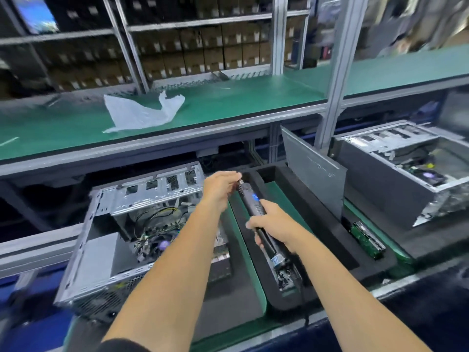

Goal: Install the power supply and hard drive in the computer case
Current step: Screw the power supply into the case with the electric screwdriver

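Head view: right hand point(274, 226) grips an electric screwdriver point(264, 224); left hand point(220, 190) pinches its tip.
Open computer case point(142, 224) sits lower left (hard drive point(366, 240) apart, in foam); a fumbled screw could drop among the cables.

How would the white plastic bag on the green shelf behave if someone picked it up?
The white plastic bag looks thin and crumpled, so probably floppy and very light. Its glossy film may be slippery, and it would likely slide across the green shelf when pushed.
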### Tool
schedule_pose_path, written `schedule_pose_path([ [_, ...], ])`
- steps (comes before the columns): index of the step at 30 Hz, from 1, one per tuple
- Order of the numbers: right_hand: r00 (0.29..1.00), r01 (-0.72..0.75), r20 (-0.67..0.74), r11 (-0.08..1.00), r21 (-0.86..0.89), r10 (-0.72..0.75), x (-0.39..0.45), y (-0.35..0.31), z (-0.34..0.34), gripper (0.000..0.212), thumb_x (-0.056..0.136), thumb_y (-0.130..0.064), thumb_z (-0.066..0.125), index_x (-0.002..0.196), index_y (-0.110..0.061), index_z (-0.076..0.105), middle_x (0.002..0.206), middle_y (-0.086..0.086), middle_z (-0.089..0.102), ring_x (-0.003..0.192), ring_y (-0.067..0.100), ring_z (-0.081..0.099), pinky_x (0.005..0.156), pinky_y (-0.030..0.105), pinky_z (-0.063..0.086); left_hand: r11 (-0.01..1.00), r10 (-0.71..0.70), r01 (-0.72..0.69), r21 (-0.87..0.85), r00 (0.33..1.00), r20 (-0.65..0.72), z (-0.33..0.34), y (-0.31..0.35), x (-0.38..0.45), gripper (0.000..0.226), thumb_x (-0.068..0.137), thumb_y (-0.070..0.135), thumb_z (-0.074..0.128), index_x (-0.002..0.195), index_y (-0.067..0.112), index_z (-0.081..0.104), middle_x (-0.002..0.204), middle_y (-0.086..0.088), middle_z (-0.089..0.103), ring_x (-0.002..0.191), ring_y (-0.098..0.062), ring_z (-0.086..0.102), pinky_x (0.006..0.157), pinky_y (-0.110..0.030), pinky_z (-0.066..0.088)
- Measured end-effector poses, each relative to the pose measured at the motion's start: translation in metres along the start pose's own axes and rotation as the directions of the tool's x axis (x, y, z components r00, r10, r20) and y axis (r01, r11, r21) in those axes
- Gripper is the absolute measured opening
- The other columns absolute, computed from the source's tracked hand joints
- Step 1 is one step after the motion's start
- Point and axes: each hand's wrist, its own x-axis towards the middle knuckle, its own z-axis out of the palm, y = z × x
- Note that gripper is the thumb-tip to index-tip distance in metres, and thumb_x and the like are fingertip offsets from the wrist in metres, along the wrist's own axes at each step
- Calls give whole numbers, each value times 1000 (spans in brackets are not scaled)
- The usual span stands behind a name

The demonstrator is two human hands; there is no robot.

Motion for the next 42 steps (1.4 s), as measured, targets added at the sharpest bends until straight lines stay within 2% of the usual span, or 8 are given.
schedule_pose_path([
  [6,999,-16,36,998,-56,18,-35,-15,81,69,87,-9,63,144,-28,29,93,10,64,50,20,60,48,30,51,1000,-8,8,-10,1000,-2,-83,20,-38,10,80,3,73,75,10,67,57,5,68,48,-3,58,45,-15,44],
  [12,994,-43,105,999,19,41,-61,-4,151,59,86,-6,62,126,-35,29,61,2,62,49,23,56,47,31,49,994,-111,109,25,990,83,-161,22,-74,7,82,11,73,78,8,67,57,4,66,45,-2,58,43,-12,45],
  [18,965,-116,240,993,30,105,-84,16,187,27,83,-4,64,100,-14,44,63,4,56,49,23,53,48,32,47,956,-137,91,281,979,150,-224,8,-106,11,86,13,69,78,6,68,61,-1,66,52,-6,60,45,-14,45],
  [27,909,-142,403,988,53,109,-101,36,206,30,82,-5,67,103,-12,46,65,4,55,49,22,52,45,30,46,833,-350,157,530,893,285,-277,13,-131,20,90,10,64,71,10,68,62,-3,63,46,-6,52,39,-13,39],
  [31,922,-162,372,980,114,109,-107,51,217,45,75,-13,77,109,-8,48,66,5,56,49,21,54,46,30,47,815,-272,71,575,923,271,-267,8,-139,10,87,13,68,79,8,71,62,0,66,45,-3,51,41,-12,39],
  [34,918,-205,370,969,136,142,-110,63,228,59,68,-17,84,115,-12,49,79,10,58,52,22,55,50,32,49,650,-18,-162,742,973,228,-261,3,-140,21,87,33,68,70,21,70,56,11,61,48,-1,48,45,-14,38],
  [37,912,-204,385,971,123,143,-114,80,243,53,66,-16,85,105,-18,50,81,8,58,53,22,55,53,33,49,499,253,-219,839,962,100,-267,-2,-134,30,94,37,55,76,14,65,59,5,53,56,-13,47,56,-26,39],
  [42,908,-240,365,970,45,207,-120,109,266,47,71,-4,79,101,-18,47,70,4,58,53,18,57,56,32,50,112,192,-187,976,968,163,-277,-25,-132,47,103,30,33,57,17,34,59,2,38,66,-24,40,74,-37,31],
])
